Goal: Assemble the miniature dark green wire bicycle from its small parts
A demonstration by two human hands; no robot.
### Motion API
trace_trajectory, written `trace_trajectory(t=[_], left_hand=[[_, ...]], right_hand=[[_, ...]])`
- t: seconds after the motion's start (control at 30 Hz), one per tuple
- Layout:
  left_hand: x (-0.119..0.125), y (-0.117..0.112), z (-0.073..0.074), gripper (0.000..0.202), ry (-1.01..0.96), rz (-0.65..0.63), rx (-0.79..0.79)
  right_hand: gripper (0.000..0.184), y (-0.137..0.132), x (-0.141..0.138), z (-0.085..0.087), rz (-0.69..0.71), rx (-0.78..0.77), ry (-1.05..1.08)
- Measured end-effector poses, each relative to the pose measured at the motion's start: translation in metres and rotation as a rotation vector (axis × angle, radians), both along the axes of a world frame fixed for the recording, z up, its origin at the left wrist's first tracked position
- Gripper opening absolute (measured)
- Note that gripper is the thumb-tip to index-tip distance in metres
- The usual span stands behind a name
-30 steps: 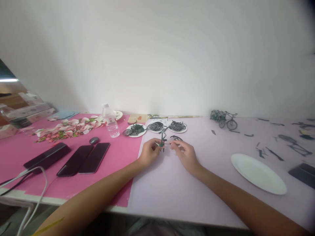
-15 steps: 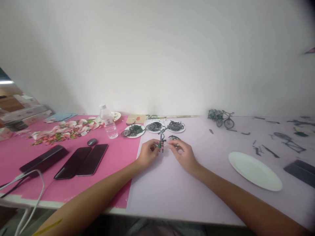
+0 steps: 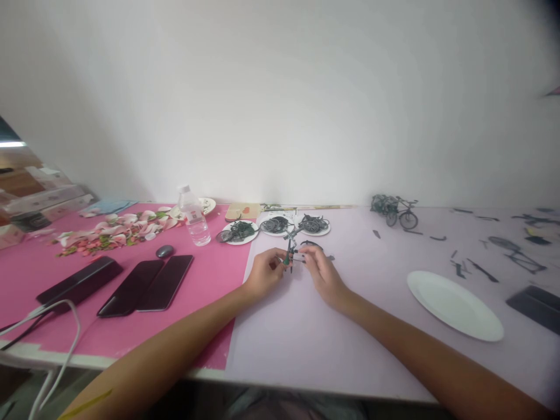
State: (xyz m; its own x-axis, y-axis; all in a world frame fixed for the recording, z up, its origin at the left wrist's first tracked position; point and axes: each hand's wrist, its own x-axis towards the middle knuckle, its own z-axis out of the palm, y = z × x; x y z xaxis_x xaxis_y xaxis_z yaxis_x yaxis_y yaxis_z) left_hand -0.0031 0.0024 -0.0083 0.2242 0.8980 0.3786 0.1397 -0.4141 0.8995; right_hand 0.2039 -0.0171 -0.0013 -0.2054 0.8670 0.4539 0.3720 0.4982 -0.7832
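My left hand (image 3: 265,273) pinches a small dark green model bicycle frame (image 3: 287,256) upright above the pale table cover. Facing it from the right is my right hand (image 3: 326,277), its thumb and fingertips curled together at the side of the frame. A thin dark part (image 3: 299,261) spans the gap between the frame and the right fingertips; its exact shape is too small to tell. Just behind the right hand lies a curved dark piece (image 3: 311,244). White plates with heaped black bicycle parts (image 3: 273,225) stand beyond both hands.
A water bottle (image 3: 193,217), phones (image 3: 164,283), a mouse (image 3: 165,251) and a pile of petals (image 3: 120,230) are at left. At right are an oval white plate (image 3: 455,306), loose dark parts (image 3: 481,270) and assembled model bicycles (image 3: 395,211) by the wall.
My right fingertips have parted slightly and shifted around the thin part beside the frame. My left hand keeps its hold on the frame, almost unmoved. The view has shifted very slightly.
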Motion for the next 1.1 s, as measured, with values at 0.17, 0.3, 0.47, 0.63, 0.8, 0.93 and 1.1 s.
trace_trajectory(t=[0.17,0.3,0.47,0.63,0.8,0.93,1.1], left_hand=[[0.0001,0.0014,-0.0018,0.021,0.004,0.017,-0.007],[0.0001,0.002,-0.0017,0.021,0.001,0.018,-0.005],[0.0,0.002,-0.0007,0.02,0.017,0.03,-0.006],[-0.0001,0.0008,0.0003,0.02,0.021,0.013,0.002],[-0.0003,0.0005,-0.0002,0.021,0.018,-0.004,0.003],[-0.0001,0.0015,-0.0008,0.022,0.009,0.006,-0.003],[0.0003,0.0013,0.0003,0.022,0.017,0.022,-0.003]], right_hand=[[0.027,-0.0008,-0.0016,0.0023,0.0,0.015,-0.004],[0.026,-0.0013,-0.0028,0.0046,0.027,0.059,0.012],[0.026,-0.0034,-0.0029,0.0064,0.045,0.082,0.004],[0.029,-0.0044,0.0001,0.007,0.023,0.023,-0.011],[0.03,-0.0008,-0.0003,0.0047,0.006,0.018,-0.011],[0.026,-0.0004,-0.0028,0.0051,-0.002,0.06,0.01],[0.026,-0.0007,-0.0031,0.0059,0.014,0.083,0.001]])
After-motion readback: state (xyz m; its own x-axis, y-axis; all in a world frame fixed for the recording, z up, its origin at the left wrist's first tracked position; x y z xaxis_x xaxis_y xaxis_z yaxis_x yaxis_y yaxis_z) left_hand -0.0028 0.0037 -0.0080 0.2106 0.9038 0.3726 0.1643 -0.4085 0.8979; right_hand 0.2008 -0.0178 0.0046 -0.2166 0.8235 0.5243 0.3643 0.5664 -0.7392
